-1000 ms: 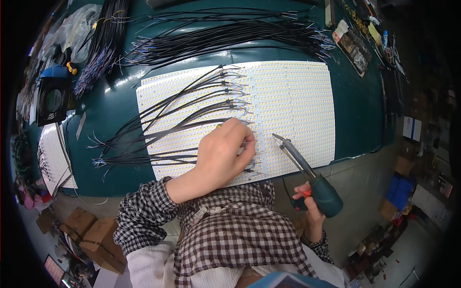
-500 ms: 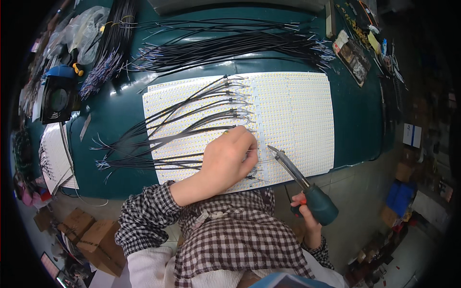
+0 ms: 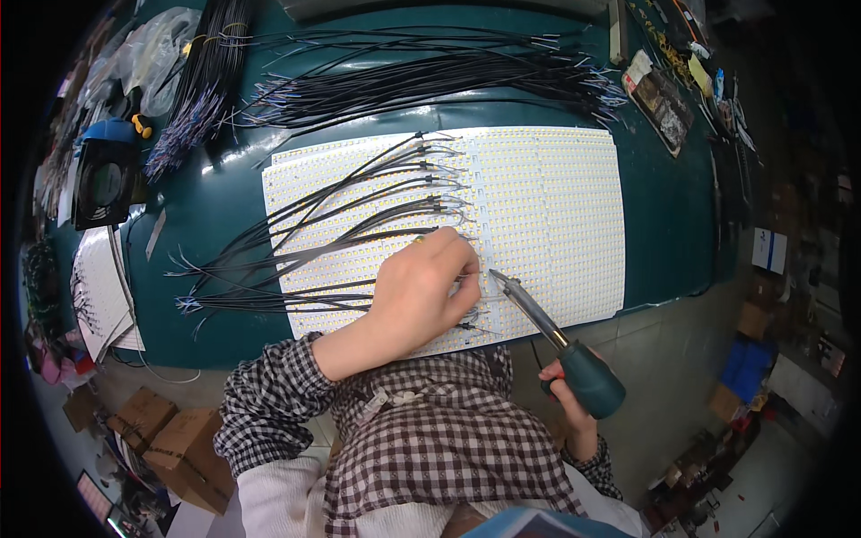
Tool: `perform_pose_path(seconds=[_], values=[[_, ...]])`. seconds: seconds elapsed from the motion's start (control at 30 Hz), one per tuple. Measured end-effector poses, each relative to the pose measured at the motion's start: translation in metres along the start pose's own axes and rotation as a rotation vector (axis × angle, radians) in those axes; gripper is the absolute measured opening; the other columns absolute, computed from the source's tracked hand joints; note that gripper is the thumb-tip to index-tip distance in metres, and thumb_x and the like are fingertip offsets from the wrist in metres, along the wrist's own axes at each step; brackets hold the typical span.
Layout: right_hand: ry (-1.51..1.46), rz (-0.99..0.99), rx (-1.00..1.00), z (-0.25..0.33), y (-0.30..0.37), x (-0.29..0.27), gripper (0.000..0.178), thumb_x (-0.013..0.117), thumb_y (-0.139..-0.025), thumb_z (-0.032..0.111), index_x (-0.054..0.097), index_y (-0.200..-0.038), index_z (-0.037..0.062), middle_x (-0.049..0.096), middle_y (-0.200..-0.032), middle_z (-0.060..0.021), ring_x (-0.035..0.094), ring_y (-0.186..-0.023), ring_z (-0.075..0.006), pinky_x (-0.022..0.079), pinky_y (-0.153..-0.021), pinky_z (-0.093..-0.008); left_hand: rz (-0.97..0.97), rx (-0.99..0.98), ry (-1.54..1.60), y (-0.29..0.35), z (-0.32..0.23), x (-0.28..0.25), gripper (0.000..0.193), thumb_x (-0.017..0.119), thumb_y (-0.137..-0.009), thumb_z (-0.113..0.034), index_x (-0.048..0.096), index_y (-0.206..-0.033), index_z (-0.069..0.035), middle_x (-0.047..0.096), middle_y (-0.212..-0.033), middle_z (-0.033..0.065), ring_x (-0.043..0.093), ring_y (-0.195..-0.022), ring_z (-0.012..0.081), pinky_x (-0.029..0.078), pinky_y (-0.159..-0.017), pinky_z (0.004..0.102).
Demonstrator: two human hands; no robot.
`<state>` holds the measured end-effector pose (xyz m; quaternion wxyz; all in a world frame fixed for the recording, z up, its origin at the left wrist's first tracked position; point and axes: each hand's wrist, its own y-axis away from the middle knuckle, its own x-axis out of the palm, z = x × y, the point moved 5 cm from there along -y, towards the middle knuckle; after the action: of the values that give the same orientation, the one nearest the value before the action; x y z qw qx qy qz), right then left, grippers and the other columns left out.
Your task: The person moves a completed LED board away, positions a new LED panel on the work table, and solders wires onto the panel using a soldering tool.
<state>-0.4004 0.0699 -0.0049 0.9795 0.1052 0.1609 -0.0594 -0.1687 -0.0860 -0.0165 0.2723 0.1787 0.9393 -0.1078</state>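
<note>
One panel (image 3: 560, 197) lies beneath the left hand (image 3: 417, 285), which pinches closed on what looks like one of the cables (image 3: 334, 246) trailing leftward, presumably to steady it, while the right hand (image 3: 576, 411), wrapped round the iron (image 3: 587, 380), angles its tip (image 3: 493, 273) just beside that pinch.

Whitish light, seemingly from overhead, leaves the pale panel (image 3: 574, 215) brightest, its fine pattern fairly clear. Glare streaks the green tabletop (image 3: 668, 224) beyond it and to its left. The far right sinks into dimness; fisheye distortion bows straight edges, and detail softens toward a black, rounded border.
</note>
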Motion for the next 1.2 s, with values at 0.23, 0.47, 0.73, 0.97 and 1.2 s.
perform_pose_path(seconds=[0.23, 0.47, 0.73, 0.97, 1.2], values=[[0.09, 0.026, -0.118, 0.013, -0.008, 0.004, 0.024, 0.084, -0.071, 0.004, 0.072, -0.092, 0.0023, 0.072, -0.081, -0.0059, 0.069, -0.073, -0.0206, 0.054, -0.066, -0.0324, 0.015, 0.001, 0.001, 0.0, 0.002, 0.002, 0.011, 0.072, -0.077, -0.004, 0.063, -0.083, -0.007, 0.061, -0.079, 0.0073, 0.065, -0.069, 0.0253, 0.051, -0.06, 0.0356], [0.135, 0.065, -0.195, 0.015, -0.01, 0.006, 0.028, 0.085, -0.074, 0.008, 0.072, -0.098, 0.0008, 0.072, -0.081, -0.0059, 0.069, -0.071, -0.0203, 0.054, -0.065, -0.0317, 0.007, -0.006, 0.005, 0.0, 0.001, 0.002, 0.01, 0.071, -0.077, -0.003, 0.063, -0.082, -0.006, 0.061, -0.079, 0.0071, 0.064, -0.067, 0.0247, 0.05, -0.059, 0.0345], [0.165, 0.085, -0.2, 0.014, -0.009, 0.006, 0.034, 0.085, -0.078, 0.013, 0.07, -0.105, -0.0005, 0.071, -0.08, -0.006, 0.069, -0.071, -0.0201, 0.054, -0.064, -0.0314, -0.006, 0.013, 0.004, -0.001, 0.0, 0.0, 0.01, 0.071, -0.076, -0.003, 0.063, -0.082, -0.006, 0.061, -0.078, 0.0074, 0.063, -0.067, 0.0248, 0.05, -0.058, 0.0345], [0.172, 0.092, -0.201, 0.014, -0.009, 0.006, 0.036, 0.085, -0.078, 0.014, 0.069, -0.107, -0.0012, 0.071, -0.081, -0.0066, 0.069, -0.071, -0.0202, 0.054, -0.064, -0.031, 0.007, 0.006, 0.005, 0.0, 0.001, 0.001, 0.01, 0.07, -0.077, -0.002, 0.063, -0.082, -0.005, 0.061, -0.078, 0.0078, 0.063, -0.067, 0.0247, 0.05, -0.059, 0.0346], [0.141, 0.075, -0.191, 0.013, -0.007, 0.005, 0.026, 0.081, -0.081, 0.012, 0.069, -0.099, -0.0027, 0.069, -0.083, -0.0102, 0.069, -0.072, -0.0209, 0.055, -0.066, -0.0309, -0.002, 0.015, 0.003, 0.0, 0.0, 0.001, 0.01, 0.071, -0.077, -0.002, 0.063, -0.082, -0.005, 0.061, -0.079, 0.0081, 0.063, -0.067, 0.025, 0.05, -0.059, 0.0349]])
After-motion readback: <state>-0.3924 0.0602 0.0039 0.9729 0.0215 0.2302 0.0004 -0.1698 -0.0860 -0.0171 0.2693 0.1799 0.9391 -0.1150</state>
